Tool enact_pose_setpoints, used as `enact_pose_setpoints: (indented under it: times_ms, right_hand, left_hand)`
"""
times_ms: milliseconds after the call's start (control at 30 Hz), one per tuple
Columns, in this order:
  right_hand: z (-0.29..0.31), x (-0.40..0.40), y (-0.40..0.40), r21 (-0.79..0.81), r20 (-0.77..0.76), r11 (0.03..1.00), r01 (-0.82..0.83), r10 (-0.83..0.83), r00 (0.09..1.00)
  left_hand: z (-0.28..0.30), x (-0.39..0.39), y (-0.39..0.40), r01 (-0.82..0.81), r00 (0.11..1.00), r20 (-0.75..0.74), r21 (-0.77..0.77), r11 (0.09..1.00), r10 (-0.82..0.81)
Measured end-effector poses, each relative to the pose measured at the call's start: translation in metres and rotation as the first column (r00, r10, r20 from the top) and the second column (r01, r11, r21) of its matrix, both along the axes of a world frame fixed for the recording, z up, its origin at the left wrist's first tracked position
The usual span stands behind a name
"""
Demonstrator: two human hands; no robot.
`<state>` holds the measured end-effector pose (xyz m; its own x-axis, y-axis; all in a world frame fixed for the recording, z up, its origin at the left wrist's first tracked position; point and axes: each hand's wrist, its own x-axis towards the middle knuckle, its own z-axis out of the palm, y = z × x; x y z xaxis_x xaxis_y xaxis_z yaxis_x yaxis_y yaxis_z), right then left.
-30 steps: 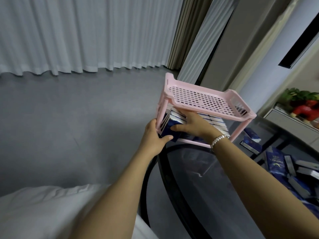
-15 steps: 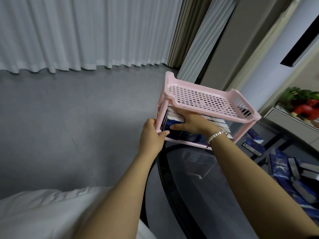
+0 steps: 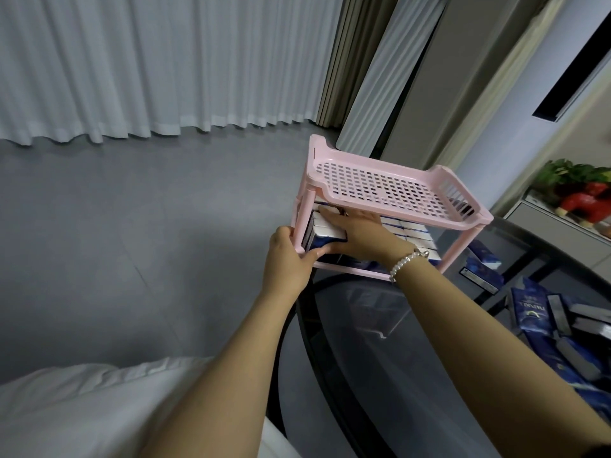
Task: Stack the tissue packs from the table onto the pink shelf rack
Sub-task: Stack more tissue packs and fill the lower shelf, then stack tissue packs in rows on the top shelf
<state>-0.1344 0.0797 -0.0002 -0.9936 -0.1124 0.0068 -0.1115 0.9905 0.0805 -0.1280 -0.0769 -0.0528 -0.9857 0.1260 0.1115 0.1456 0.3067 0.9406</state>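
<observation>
From the head camera we see the pink shelf rack (image 3: 380, 183) standing at the near edge of the dark glass desk (image 3: 429, 375). Its perforated top tier carries nothing, while the lower tier is packed with rows of tissue packs (image 3: 410, 231). Our left hand (image 3: 287, 262) grips the rack's front left post, fingers curled round it and the thumb reaching in against the blue side of the nearest pack (image 3: 96, 238). Our right hand (image 3: 360, 236), a bead bracelet (image 3: 408, 263) on its wrist, lies flat with straight fingers on top of the packs at the left end of the lower tier, pressing on them and grasping nothing. More blue tissue packs (image 3: 535, 322) lie loose on the desk to the right, well apart from the rack. White curtains (image 3: 148, 61) hang behind over a grey floor (image 3: 115, 226).
</observation>
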Motion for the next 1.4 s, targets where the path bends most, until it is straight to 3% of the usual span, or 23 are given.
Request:
enact_pose_setpoints:
  times_ms: [100,233,467,633,767,867,1100,1400]
  right_hand:
    - [0.002,0.006,0.002,0.019,0.064,1.000,-0.012,0.011,0.998]
    - [0.001,0.010,0.002,-0.130,0.067,0.991,0.020,-0.011,0.998]
    - [-0.007,0.012,-0.002,-0.090,-0.013,0.995,0.045,-0.046,0.999]
    - [-0.011,0.028,-0.005,-0.162,-0.217,0.987,0.008,-0.043,0.975]
    - [-0.015,0.062,-0.006,-0.351,-0.334,0.936,-0.019,-0.106,0.937]
    - [-0.021,0.093,-0.003,-0.442,-0.368,0.897,0.003,-0.185,0.911]
    - [-0.032,0.174,0.015,-0.545,-0.369,0.825,0.148,-0.394,0.842]
    - [-0.049,0.283,0.040,-0.590,-0.404,0.709,0.386,-0.673,0.619]
  left_hand:
    - [-0.001,-0.001,-0.001,0.017,1.000,0.003,-0.016,1.000,-0.016]
    - [0.000,0.000,-0.003,0.016,1.000,-0.017,-0.056,0.998,-0.017]
    - [0.000,0.000,0.000,-0.024,0.999,-0.040,-0.036,0.999,0.023]
    - [0.002,0.009,0.005,-0.048,0.998,-0.030,-0.012,0.999,0.047]
    - [0.007,0.031,0.010,-0.183,0.971,-0.169,-0.083,0.980,0.167]
    - [0.012,0.049,0.015,-0.236,0.933,-0.288,-0.039,0.971,0.215]
    - [0.009,0.085,0.042,0.158,0.936,-0.295,-0.136,0.978,-0.192]
    - [0.006,0.152,0.095,0.510,0.806,-0.169,-0.291,0.810,-0.568]
